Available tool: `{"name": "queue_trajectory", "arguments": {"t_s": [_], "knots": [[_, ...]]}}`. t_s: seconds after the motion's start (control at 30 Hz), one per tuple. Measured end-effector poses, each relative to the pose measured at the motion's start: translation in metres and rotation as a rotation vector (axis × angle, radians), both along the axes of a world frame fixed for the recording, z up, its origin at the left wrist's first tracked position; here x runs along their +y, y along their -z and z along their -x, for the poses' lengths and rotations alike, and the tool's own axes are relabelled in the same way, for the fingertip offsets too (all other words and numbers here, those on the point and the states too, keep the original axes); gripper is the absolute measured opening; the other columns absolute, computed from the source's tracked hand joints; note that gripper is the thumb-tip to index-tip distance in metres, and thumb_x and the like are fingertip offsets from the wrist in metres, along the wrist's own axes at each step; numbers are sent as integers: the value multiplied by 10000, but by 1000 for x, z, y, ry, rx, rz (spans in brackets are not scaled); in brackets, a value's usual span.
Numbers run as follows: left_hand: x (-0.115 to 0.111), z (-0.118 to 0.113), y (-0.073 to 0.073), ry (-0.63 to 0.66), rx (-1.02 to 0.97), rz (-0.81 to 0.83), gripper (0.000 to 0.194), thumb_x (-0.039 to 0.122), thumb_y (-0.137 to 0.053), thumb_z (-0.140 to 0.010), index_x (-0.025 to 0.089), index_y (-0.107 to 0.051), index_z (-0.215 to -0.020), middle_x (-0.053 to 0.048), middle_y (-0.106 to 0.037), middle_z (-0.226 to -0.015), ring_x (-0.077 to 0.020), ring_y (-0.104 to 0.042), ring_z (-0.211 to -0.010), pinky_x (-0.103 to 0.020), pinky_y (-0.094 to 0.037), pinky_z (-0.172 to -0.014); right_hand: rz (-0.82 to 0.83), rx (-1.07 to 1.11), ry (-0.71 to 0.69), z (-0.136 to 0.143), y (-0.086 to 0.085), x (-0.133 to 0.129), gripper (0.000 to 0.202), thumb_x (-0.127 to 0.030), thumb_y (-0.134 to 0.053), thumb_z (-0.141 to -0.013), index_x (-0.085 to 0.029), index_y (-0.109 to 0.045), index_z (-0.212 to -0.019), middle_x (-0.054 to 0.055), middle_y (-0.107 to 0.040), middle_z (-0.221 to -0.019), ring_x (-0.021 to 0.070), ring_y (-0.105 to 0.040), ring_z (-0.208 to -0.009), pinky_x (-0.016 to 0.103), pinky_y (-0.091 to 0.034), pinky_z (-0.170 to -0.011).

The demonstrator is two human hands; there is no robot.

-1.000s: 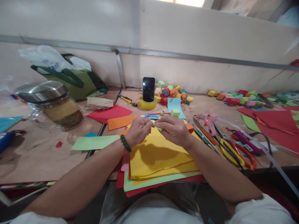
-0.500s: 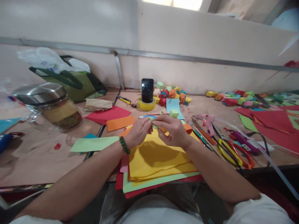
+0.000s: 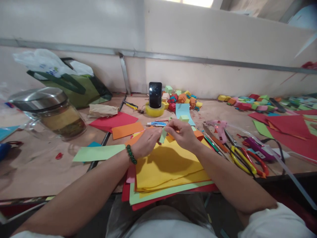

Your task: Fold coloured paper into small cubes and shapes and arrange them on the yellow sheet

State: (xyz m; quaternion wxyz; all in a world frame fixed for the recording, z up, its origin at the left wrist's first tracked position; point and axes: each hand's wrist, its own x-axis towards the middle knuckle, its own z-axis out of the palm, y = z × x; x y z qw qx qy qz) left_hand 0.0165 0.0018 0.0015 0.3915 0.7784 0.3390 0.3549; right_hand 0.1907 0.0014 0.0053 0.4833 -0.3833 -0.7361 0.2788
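Note:
Between my hands is a small folded strip of light green paper [image 3: 162, 136], held above a stack of yellow paper [image 3: 170, 165]. My left hand [image 3: 148, 142], a green bead bracelet on its wrist, is closed on the strip's left side. My right hand [image 3: 182, 134] pinches the strip from the right with thumb and fingers. Just beyond the hands lie a blue and white tube [image 3: 156, 124] and a small light green paper cube [image 3: 184, 118]. Orange paper pieces [image 3: 198, 135] sit beside my right hand. The fingertips partly hide the strip.
A phone [image 3: 155, 95] stands in a yellow tape roll [image 3: 155, 110], beside a heap of coloured paper cubes [image 3: 182, 98]. At right are a pink glue gun [image 3: 220, 129], scissors [image 3: 244, 162] and a purple device [image 3: 259, 150]. A glass tea mug [image 3: 61, 122] stands left.
The green strip has turned in my fingers and now shows a longer face hanging downward. My right hand has shifted slightly and its fingers have curled in. The view has moved a little.

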Motion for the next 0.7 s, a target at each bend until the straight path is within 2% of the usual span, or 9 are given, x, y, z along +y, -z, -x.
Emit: {"name": "queue_trajectory", "arguments": {"t_s": [0.1,0.17,0.23,0.33,0.47,0.6,0.7], "knots": [[6,0,6,-73,-86,88,398,400,-378,-883,147,-589,-1107,-80,-638,-978,-150,-601,-760,-265,-508,-648,284,352,-35,3,0,4,393,-535,-714,-706,-184,-544,-660,-53,-477,-552,65,-395,-467,201,-346,-451],[8,-3,10,-89,-95,17,468,403,-515,-833,152,-543,-1228,-110,-614,-1142,-180,-606,-913,-286,-514,-747,456,517,-105,7,2,7,434,-553,-776,-606,-187,-551,-672,-57,-511,-570,54,-417,-459,188,-379,-455],[8,-6,11,-83,-112,-71,457,405,-548,-828,149,-565,-1206,-125,-590,-1224,-211,-567,-1056,-324,-489,-871,593,598,-178,11,5,10,456,-534,-821,-536,-188,-566,-687,-55,-544,-590,50,-456,-472,181,-422,-481],[3,-9,9,-101,-121,-95,351,407,-454,-892,165,-620,-1083,-98,-654,-1104,-210,-566,-1043,-336,-473,-907,699,637,-229,15,8,12,438,-473,-854,-502,-184,-594,-703,-52,-567,-601,53,-500,-504,176,-453,-511],[-1,-8,5,-153,-103,-90,362,400,-366,-921,164,-641,-912,-65,-671,-866,-192,-594,-884,-309,-493,-811,669,519,-226,16,9,8,386,-475,-816,-557,-174,-613,-686,-37,-584,-607,52,-491,-490,182,-423,-478],[1,-5,3,-194,-72,-152,337,352,-356,-902,160,-633,-898,-53,-662,-810,-181,-605,-821,-288,-483,-767,494,204,-184,14,10,4,308,-431,-706,-687,-158,-590,-603,-37,-528,-525,62,-466,-465,196,-370,-452],[3,-4,4,-236,41,-197,322,308,-338,-895,160,-620,-844,-40,-648,-736,-161,-592,-710,-269,-466,-689,325,78,-81,9,7,3,296,-372,-685,-698,-167,-520,-562,-57,-455,-497,58,-411,-448,196,-328,-426]]}}
